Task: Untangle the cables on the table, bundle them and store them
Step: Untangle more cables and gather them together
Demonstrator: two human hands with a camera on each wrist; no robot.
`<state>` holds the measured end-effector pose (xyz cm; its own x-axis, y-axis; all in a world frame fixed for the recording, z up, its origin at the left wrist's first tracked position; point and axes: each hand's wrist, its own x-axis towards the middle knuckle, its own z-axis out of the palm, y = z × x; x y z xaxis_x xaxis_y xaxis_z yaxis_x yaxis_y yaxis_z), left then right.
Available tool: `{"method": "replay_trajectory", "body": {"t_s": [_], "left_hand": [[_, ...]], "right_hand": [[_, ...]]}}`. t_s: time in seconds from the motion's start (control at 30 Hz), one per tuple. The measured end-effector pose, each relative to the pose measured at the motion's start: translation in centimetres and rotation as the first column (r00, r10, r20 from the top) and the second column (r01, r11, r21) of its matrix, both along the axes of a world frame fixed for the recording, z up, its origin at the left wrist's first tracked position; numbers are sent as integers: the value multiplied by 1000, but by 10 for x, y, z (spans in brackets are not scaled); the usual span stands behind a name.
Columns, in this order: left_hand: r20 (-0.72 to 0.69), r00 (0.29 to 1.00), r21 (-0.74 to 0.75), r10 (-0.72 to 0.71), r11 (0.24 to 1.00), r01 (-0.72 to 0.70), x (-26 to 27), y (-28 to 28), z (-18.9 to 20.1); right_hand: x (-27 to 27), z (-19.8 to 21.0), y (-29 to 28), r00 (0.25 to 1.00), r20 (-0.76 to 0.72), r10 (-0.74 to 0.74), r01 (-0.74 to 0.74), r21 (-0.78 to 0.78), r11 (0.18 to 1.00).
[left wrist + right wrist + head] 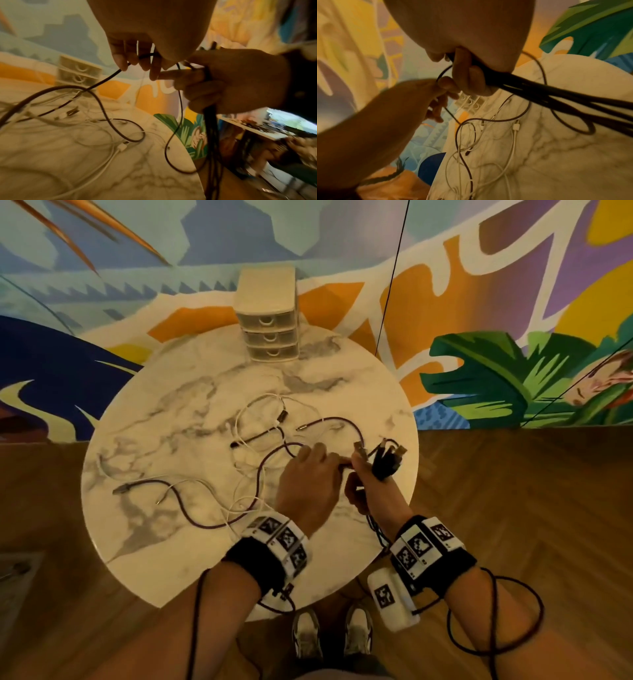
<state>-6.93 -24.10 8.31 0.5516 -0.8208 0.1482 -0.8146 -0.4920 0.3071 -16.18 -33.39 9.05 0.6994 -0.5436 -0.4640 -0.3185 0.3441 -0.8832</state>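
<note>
My right hand [363,484] grips a bundle of black cables [385,462] above the table's right side; their plugs stick up past the fist and the strands [556,97] hang over the edge. My left hand [308,474] pinches a dark cable [106,78] right beside the right hand's fingers [180,75]. That dark cable [267,460] loops back into a tangle of white cables [246,419] and dark ones on the marble table [171,559]. Another dark cable [178,498] trails to the left.
A small cream drawer unit [269,320] with three shut drawers stands at the table's far edge. The round table's right rim [416,440] is close to my right hand. Wood floor [531,491] and a painted wall surround the table.
</note>
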Motion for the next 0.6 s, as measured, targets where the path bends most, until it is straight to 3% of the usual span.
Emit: {"method": "replay_trajectory", "body": {"t_s": [0.07, 0.13, 0.2, 0.27, 0.47, 0.6], "left_hand": [[-7, 998, -19, -57, 998, 56, -13, 0, 0], [-171, 985, -62, -22, 998, 12, -17, 5, -15], [-383, 921, -35, 70, 995, -90, -10, 20, -40], [-481, 868, 30, 123, 992, -124, 8, 38, -58], [-413, 857, 2, 310, 941, -339, 99, 39, -44], [-407, 875, 193, 261, 961, -197, 103, 52, -60]], "right_hand": [[5, 2, 3, 998, 11, -59, 59, 36, 998], [6, 2, -1, 995, 45, -89, 88, 31, 996], [4, 2, -6, 993, 80, -90, 91, -6, 996], [0, 4, -12, 985, 115, -129, 130, -8, 991], [-12, 11, -32, 922, 156, -355, 361, -16, 932], [-20, 18, -50, 859, 213, -466, 474, 11, 880]]}}
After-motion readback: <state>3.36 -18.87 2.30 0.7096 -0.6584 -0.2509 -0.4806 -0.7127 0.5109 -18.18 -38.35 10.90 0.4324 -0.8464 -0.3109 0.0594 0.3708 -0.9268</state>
